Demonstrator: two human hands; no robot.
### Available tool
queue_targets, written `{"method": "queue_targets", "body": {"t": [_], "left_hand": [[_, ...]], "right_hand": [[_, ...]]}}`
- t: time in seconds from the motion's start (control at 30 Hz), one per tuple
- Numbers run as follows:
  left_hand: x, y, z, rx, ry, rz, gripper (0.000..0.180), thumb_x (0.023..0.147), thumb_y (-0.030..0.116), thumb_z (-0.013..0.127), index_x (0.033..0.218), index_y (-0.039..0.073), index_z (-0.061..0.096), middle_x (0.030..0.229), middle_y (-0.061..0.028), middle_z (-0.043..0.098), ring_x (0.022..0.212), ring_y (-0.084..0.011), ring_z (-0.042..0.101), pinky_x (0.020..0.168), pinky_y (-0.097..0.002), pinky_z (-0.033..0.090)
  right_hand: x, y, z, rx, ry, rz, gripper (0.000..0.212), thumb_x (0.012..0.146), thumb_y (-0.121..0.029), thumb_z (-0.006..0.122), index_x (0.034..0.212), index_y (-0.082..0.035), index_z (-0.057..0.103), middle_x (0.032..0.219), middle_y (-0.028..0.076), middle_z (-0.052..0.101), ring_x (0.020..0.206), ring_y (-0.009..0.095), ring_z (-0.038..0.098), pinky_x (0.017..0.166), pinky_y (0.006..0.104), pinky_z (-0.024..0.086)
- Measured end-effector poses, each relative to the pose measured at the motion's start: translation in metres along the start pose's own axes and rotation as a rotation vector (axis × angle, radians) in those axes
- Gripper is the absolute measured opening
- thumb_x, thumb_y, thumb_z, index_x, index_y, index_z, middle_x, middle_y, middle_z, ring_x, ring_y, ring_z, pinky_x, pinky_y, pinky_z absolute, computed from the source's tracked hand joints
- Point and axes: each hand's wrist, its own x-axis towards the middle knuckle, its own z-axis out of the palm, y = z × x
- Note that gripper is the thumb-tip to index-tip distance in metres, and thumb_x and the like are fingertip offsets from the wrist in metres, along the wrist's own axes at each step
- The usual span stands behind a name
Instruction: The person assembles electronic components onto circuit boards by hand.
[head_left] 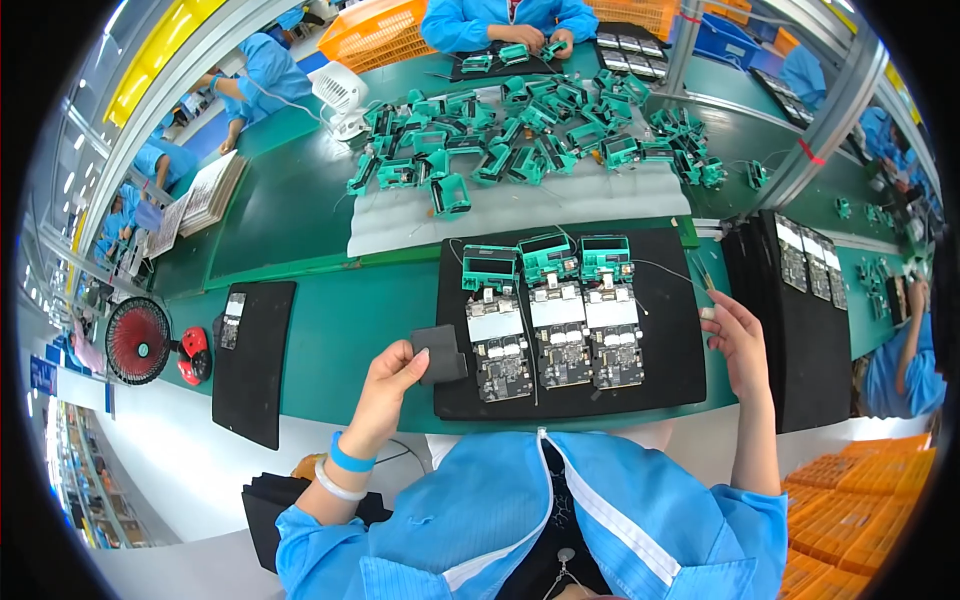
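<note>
My left hand (390, 385) grips a flat dark grey square block (440, 356) at the left edge of a black foam mat (670, 350). On that mat lie three circuit boards, a left one (503, 370), a middle one (563, 358) and a right one (615, 355). Each has a green plastic housing at its far end, the right housing (605, 258) trailing a thin wire rightward. My right hand (738, 340) is at the mat's right edge, fingers curled together around something small and whitish, too small to name. Close to its fingertips lies a slim tweezers-like tool (703, 270).
Many green housings (520, 130) are heaped on a white foam sheet (400, 222) beyond the mat. Left are a black board (255, 370), a red-black fan (138, 340) and a white fan (340, 90). Black mats (810, 370) with boards stand right. A co-worker (510, 25) sits opposite.
</note>
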Motion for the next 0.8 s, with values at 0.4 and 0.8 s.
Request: {"method": "queue_targets", "body": {"t": [0.4,0.8], "left_hand": [[0.031,-0.006,0.025,-0.495,-0.090,-0.075,0.039,0.102,0.022,0.054,0.135,0.002,0.048,0.128,-0.0097,0.060,0.119,-0.0171,0.058,0.103,-0.0336,0.047],[-0.011,0.006,-0.084,-0.608,0.188,0.193,0.033,0.098,0.019,0.061,0.127,0.004,0.056,0.117,-0.0063,0.066,0.106,-0.0169,0.065,0.093,-0.0320,0.052]], "right_hand": [[-0.017,-0.007,0.028,-0.143,-0.274,-0.024,0.066,0.082,-0.008,0.071,0.141,0.003,0.041,0.130,0.011,0.057,0.121,0.019,0.054,0.106,0.0314,0.040],[0.006,-0.060,0.149,-0.197,-0.626,-0.163,0.107,0.068,0.000,0.069,0.157,-0.002,0.010,0.158,0.017,0.027,0.147,0.024,0.023,0.119,0.0342,0.018]]}}
